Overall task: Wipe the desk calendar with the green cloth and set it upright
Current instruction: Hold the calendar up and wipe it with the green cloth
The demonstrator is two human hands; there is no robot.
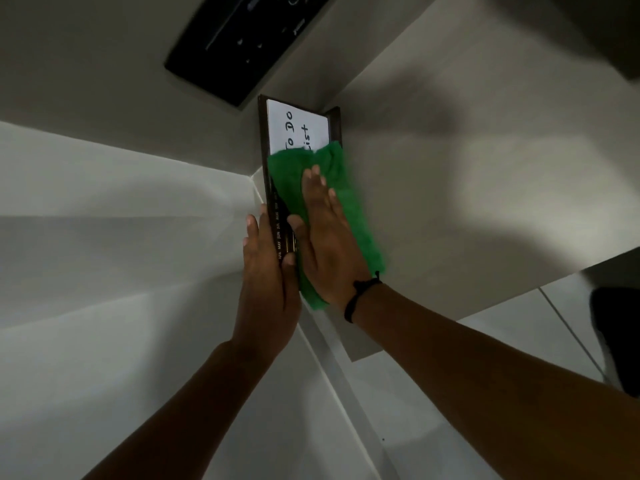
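The desk calendar (298, 128) is a dark-framed board with a white "To Do List" panel and a strip of month names along its left side. It lies at the desk's left edge. My left hand (266, 282) grips its near left edge, thumb on the month strip. My right hand (327, 237) lies flat, fingers spread, pressing the green cloth (349, 209) onto the calendar's face. The cloth covers the lower half of the calendar and spills over its right side onto the desk. A black cord band circles my right wrist.
The pale desk top (467, 168) stretches to the right. A black flat device (242, 39) with small white markings lies at the back. White walls meet in a corner on the left. Tiled floor and a dark object (620, 337) show at the lower right.
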